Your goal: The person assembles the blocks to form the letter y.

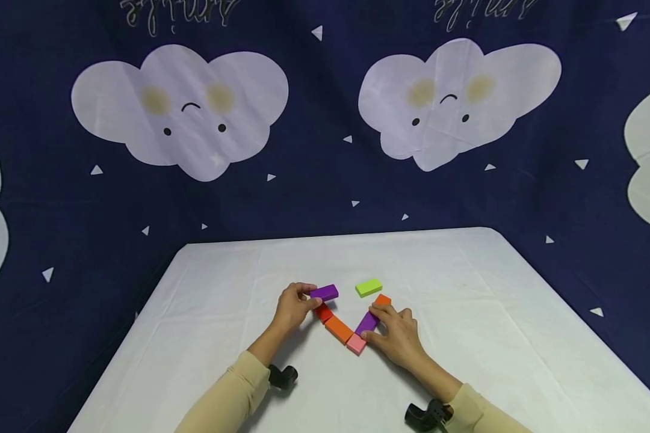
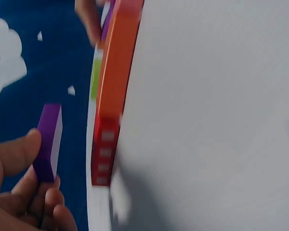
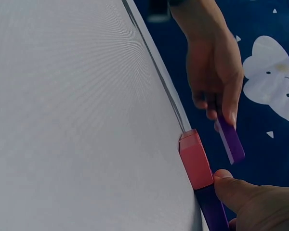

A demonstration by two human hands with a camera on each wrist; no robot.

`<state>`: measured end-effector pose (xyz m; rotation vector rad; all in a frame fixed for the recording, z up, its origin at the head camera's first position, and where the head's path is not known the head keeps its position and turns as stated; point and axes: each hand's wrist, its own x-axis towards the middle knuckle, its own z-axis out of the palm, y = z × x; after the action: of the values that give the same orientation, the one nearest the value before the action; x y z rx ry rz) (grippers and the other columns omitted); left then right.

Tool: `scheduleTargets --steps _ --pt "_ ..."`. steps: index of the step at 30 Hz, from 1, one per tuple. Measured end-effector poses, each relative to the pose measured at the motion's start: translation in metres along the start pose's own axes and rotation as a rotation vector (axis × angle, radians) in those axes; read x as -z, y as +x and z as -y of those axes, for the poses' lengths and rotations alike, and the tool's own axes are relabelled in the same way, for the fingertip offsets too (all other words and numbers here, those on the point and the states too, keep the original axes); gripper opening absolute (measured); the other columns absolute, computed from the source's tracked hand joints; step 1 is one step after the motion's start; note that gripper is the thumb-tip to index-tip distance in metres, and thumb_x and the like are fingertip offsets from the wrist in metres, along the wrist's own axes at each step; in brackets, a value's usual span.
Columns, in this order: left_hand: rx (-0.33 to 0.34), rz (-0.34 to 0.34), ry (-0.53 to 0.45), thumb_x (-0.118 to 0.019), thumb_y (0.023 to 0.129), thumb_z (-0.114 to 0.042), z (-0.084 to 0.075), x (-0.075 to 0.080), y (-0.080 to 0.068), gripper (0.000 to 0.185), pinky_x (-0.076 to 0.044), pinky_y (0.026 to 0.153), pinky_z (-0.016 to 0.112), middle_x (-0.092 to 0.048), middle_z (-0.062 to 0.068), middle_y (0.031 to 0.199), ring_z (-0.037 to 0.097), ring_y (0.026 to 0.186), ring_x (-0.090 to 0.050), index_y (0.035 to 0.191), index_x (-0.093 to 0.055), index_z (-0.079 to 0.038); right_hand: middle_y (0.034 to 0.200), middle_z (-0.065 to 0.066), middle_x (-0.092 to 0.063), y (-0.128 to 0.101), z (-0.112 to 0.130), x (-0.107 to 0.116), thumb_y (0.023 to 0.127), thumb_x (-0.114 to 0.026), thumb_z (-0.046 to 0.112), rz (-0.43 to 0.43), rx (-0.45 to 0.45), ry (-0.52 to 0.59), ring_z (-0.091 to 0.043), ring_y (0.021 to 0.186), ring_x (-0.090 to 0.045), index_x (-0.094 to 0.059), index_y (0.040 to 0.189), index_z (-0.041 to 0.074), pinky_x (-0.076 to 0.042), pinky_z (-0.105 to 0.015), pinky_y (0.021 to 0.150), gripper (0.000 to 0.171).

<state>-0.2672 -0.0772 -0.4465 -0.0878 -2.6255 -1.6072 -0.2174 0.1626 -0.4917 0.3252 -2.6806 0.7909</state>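
My left hand (image 1: 291, 310) pinches a purple block (image 1: 325, 293) between thumb and fingers. In the left wrist view this purple block (image 2: 49, 139) is held up, apart from the row. On the table, a red block (image 1: 323, 313), an orange block (image 1: 339, 330) and a pink block (image 1: 355, 344) form one slanting side of a V. From the pink block, a second purple block (image 1: 366, 323) and another orange block (image 1: 383, 299) run up the other side. My right hand (image 1: 398, 337) grips that second purple block, its thumb near the pink one; the fingers partly cover the far orange block.
A lime green block (image 1: 369, 287) lies alone behind the V's opening. White cloth (image 1: 216, 337) covers the table, and a dark blue curtain (image 1: 314, 204) with clouds hangs behind it. Black wrist-worn devices (image 1: 283, 377) sit at both sleeve cuffs.
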Motion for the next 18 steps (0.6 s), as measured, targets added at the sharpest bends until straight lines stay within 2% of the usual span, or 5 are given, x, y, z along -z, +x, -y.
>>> scheduleTargets --steps 2,8,14,18 --pt "-0.016 -0.018 -0.012 -0.073 0.078 -0.008 -0.002 -0.001 -0.013 0.03 -0.04 0.059 0.021 -0.058 0.016 0.098 0.016 0.079 -0.046 0.107 -0.067 0.0 0.121 0.0 -0.062 0.0 0.0 0.0 0.071 -0.078 0.04 -0.007 0.007 -0.003 -0.018 0.081 -0.037 -0.065 0.12 0.013 -0.025 -0.03 0.068 0.058" --pt "-0.006 -0.062 -0.056 -0.074 0.076 -0.007 -0.001 -0.005 -0.048 0.03 -0.039 0.057 0.019 -0.057 0.013 0.096 0.015 0.079 -0.045 0.105 -0.067 0.0 0.12 -0.001 -0.062 0.002 -0.001 0.001 0.071 -0.078 0.04 -0.014 0.021 -0.001 -0.018 0.081 -0.037 -0.065 0.12 0.012 -0.025 -0.031 0.068 0.058" --pt "0.021 -0.09 -0.102 -0.076 0.075 -0.01 0.002 -0.012 -0.073 0.03 -0.038 0.053 0.017 -0.056 0.013 0.093 0.014 0.078 -0.044 0.102 -0.067 -0.002 0.121 -0.001 -0.062 0.002 -0.001 0.001 0.07 -0.078 0.041 -0.009 0.017 -0.001 -0.019 0.081 -0.037 -0.065 0.12 0.013 -0.025 -0.031 0.068 0.058" --pt "0.038 -0.093 -0.11 -0.077 0.073 -0.01 0.003 -0.017 -0.088 0.03 -0.038 0.056 0.017 -0.056 0.009 0.091 0.014 0.078 -0.044 0.1 -0.067 -0.003 0.121 0.0 -0.062 0.001 -0.001 0.0 0.07 -0.078 0.041 -0.009 0.013 -0.003 -0.019 0.081 -0.037 -0.065 0.12 0.013 -0.025 -0.031 0.068 0.058"
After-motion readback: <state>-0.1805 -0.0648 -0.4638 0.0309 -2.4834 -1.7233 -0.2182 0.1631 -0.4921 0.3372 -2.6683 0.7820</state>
